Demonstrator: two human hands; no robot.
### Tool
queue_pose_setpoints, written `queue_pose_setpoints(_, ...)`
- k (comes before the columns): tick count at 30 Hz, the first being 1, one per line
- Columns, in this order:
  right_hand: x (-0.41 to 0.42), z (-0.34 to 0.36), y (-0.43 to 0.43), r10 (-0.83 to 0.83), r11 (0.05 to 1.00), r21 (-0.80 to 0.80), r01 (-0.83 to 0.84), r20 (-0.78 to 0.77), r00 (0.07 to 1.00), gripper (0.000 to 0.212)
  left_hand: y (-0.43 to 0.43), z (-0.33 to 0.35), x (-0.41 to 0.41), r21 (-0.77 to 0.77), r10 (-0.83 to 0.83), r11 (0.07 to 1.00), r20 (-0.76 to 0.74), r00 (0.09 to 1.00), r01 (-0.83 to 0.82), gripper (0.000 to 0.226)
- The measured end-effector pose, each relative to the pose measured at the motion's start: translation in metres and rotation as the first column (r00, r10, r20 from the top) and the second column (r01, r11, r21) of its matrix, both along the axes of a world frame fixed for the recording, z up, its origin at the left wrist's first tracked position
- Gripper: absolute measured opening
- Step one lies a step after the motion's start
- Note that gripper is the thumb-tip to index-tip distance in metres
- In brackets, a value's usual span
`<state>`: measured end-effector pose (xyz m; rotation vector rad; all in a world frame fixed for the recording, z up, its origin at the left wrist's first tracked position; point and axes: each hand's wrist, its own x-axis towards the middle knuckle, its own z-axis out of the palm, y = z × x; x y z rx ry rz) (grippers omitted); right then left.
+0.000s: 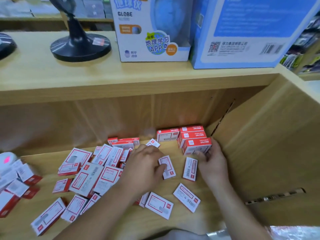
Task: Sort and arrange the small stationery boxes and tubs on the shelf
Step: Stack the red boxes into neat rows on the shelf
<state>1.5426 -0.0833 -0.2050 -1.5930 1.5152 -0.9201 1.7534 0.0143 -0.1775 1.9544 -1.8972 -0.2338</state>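
Several small red-and-white staple boxes lie scattered over the lower wooden shelf (173, 220). My left hand (145, 163) reaches to the shelf's middle and pinches one flat box (168, 168). My right hand (213, 159) holds the front box (197, 146) of a neat row of upright boxes (192, 134) stacked in the back right corner. One more standing box (167, 135) sits left of that row. A loose pile (90, 172) spreads to the left.
The shelf's right side wall (270, 153) stands close beside my right hand. Above, the top board carries a globe box (149, 32), a blue carton (245, 32) and a black round stand (80, 45). More red boxes (15, 184) sit at the far left.
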Motion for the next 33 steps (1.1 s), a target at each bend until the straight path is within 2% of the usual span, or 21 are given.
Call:
queue_pose_setpoints(5, 0.007, 0.004, -0.007, 0.012, 0.996, 0.087, -0.016, 0.040, 0.999, 0.040, 0.020, -0.002, 0.010, -0.083, 0.027, 0.996, -0.022, 0.999, -0.028, 0.016)
queue_pose_setpoints(9, 0.006, 0.004, -0.007, 0.036, 0.995, 0.094, -0.039, 0.034, 0.999, 0.043, 0.034, -0.004, 0.015, -0.058, 0.083, 0.995, 0.029, 0.996, -0.081, 0.022)
queue_pose_setpoints(17, 0.008, 0.001, -0.005, 0.029, 0.991, 0.126, -0.034, 0.045, 0.999, 0.047, 0.063, -0.005, 0.019, -0.151, 0.004, 0.988, -0.068, 0.998, -0.014, 0.016)
queue_pose_setpoints(19, 0.009, 0.002, -0.004, 0.018, 0.987, 0.159, -0.027, 0.056, 0.998, 0.048, 0.074, -0.003, 0.027, -0.152, 0.009, 0.988, -0.054, 0.999, -0.017, 0.026)
queue_pose_setpoints(23, 0.009, 0.015, 0.001, 0.039, 0.975, 0.216, -0.051, 0.061, 0.997, 0.054, 0.105, -0.008, 0.049, -0.017, 0.036, 0.999, -0.006, 0.999, -0.037, 0.059)
queue_pose_setpoints(25, 0.008, 0.021, 0.008, 0.031, 0.968, 0.248, -0.042, 0.050, 0.998, 0.058, 0.120, -0.011, 0.051, 0.014, 0.014, 1.000, -0.023, 1.000, -0.014, 0.068)
queue_pose_setpoints(27, 0.008, 0.027, 0.022, -0.004, 0.988, 0.154, 0.009, -0.035, 0.999, 0.066, 0.131, -0.012, 0.052, -0.052, 0.009, 0.999, -0.094, 0.996, -0.014, 0.069)
queue_pose_setpoints(29, 0.009, 0.035, 0.048, -0.013, 0.996, -0.089, 0.001, -0.126, 0.992, 0.068, 0.138, -0.013, 0.054, -0.127, 0.055, 0.989, -0.136, 0.989, -0.072, 0.060)
queue_pose_setpoints(31, 0.022, 0.045, 0.082, 0.110, 0.946, -0.289, -0.147, -0.138, 0.984, 0.056, 0.144, -0.015, 0.057, -0.161, 0.138, 0.973, -0.155, 0.978, -0.163, 0.049)
queue_pose_setpoints(33, 0.042, 0.043, 0.108, 0.359, 0.878, -0.270, -0.394, -0.171, 0.917, 0.041, 0.151, -0.018, 0.061, -0.181, 0.200, 0.957, -0.161, 0.966, -0.228, 0.042)
